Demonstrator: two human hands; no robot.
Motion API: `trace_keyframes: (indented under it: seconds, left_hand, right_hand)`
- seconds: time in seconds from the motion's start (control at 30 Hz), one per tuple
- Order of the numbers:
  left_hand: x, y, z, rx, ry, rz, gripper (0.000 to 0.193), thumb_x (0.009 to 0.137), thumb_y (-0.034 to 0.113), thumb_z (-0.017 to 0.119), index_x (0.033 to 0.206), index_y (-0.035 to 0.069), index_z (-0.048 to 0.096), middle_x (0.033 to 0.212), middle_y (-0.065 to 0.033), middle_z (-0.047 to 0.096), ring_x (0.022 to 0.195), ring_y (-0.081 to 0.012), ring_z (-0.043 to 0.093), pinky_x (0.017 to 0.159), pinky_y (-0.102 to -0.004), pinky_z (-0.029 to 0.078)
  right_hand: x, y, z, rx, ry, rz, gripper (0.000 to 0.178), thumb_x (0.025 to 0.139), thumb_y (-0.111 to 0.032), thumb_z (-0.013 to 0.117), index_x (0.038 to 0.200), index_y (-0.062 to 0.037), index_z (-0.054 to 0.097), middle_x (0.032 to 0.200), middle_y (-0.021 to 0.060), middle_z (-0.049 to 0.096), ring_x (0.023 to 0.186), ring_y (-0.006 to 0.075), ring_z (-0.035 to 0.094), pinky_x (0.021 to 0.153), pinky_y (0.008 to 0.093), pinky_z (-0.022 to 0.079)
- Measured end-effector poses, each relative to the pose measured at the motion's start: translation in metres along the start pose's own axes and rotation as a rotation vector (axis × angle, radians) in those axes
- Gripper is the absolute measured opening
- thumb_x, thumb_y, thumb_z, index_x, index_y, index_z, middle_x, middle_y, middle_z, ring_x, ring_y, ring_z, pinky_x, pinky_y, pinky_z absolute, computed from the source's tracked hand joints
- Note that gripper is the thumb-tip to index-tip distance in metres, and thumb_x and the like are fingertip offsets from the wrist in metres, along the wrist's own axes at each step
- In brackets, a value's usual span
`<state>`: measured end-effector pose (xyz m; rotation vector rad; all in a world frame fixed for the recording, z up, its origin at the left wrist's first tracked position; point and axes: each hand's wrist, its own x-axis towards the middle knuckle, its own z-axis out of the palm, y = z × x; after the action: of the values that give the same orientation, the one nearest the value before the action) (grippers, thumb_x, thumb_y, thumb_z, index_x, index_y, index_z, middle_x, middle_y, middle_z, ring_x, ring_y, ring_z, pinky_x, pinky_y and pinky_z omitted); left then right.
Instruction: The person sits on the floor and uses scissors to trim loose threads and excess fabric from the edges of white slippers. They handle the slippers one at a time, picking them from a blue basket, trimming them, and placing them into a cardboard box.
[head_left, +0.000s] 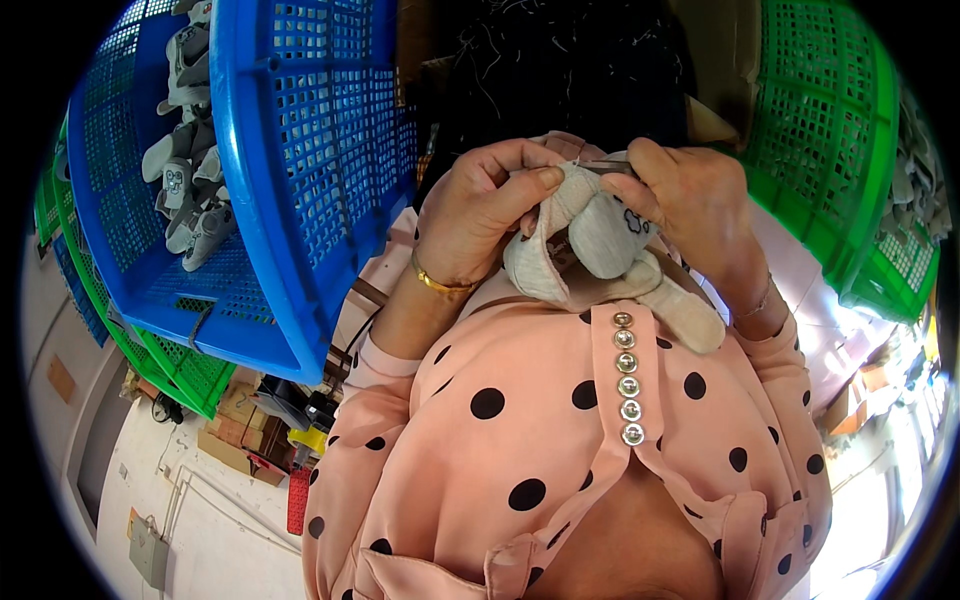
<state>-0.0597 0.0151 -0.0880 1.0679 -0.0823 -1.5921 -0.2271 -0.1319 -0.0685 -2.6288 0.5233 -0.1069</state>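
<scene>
A pale grey plush toy (pixel 600 235) with stitched dark outlines is held up in front of my chest. Its fabric has an open, folded edge that shows a darker inside, and a long soft limb hangs toward my shirt buttons. My left hand (pixel 490 205) pinches the upper edge of the cloth between thumb and fingers. Across from it, my right hand (pixel 695 195) is closed around a thin metal tool (pixel 603 165), whose tip lies against the top of the toy near my left fingertips. My fingers cover most of the tool, so its exact kind is hidden.
To the left stands a blue plastic basket (pixel 238 170) with several grey plush toys (pixel 185 190) inside. A green basket (pixel 815 120) on the right holds more grey pieces (pixel 915 185). Loose pale threads lie on dark cloth (pixel 570 65) beyond my hands. Cardboard boxes (pixel 230 455) sit lower left.
</scene>
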Motion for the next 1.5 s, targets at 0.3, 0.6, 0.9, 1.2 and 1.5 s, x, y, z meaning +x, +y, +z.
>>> trace_keyframes:
  seconds: [0.3,0.6,0.9,1.2,1.5]
  left_hand:
    - [0.000,0.006,0.005,0.053,0.014,0.005,0.012,0.090,0.008,0.063,0.098,-0.001,0.066,0.078,-0.0013,0.065,0.056,-0.0007,0.051,0.050,-0.0136,0.042]
    - [-0.003,0.028,0.007,0.304,-0.007,0.093,0.015,0.089,0.007,0.065,0.101,-0.001,0.067,0.082,-0.0016,0.067,0.069,-0.0046,0.061,0.058,-0.0169,0.049]
    - [0.019,0.040,0.024,1.389,-0.062,1.143,0.021,0.067,0.001,0.071,0.087,0.002,0.068,0.077,-0.0069,0.061,0.064,-0.0231,0.061,0.055,-0.0281,0.048]
    - [0.001,0.015,0.011,1.134,0.050,1.066,0.020,0.073,-0.001,0.067,0.093,0.001,0.066,0.089,-0.0070,0.061,0.072,-0.0220,0.059,0.063,-0.0291,0.050]
    - [0.006,0.026,0.007,1.248,0.259,1.081,0.030,0.072,0.014,0.076,0.099,0.006,0.066,0.100,-0.0079,0.066,0.093,-0.0271,0.058,0.083,-0.0367,0.044]
  right_hand:
    - [0.009,-0.002,-0.011,0.638,-0.052,0.243,0.026,0.087,-0.026,0.066,0.099,-0.0047,0.056,0.071,0.0062,0.059,0.062,0.0145,0.058,0.060,0.0253,0.046]
    - [0.026,0.026,-0.005,0.328,0.024,0.460,0.017,0.088,-0.021,0.061,0.089,-0.0038,0.062,0.066,0.0112,0.060,0.055,0.0210,0.057,0.054,0.0325,0.045]
    - [0.024,-0.006,-0.028,1.401,-0.318,0.775,0.034,0.096,-0.031,0.058,0.077,-0.0028,0.061,0.058,-0.0021,0.048,0.050,0.0031,0.038,0.046,0.0208,0.028]
    - [0.013,-0.013,0.005,1.509,-0.078,0.804,0.022,0.096,-0.019,0.057,0.082,-0.0033,0.057,0.061,-0.0047,0.046,0.055,0.0019,0.038,0.052,0.0189,0.033]
    - [0.012,-0.016,0.005,1.468,-0.016,0.766,0.019,0.098,-0.017,0.054,0.088,-0.0020,0.059,0.061,-0.0047,0.046,0.056,0.0023,0.039,0.052,0.0184,0.032]
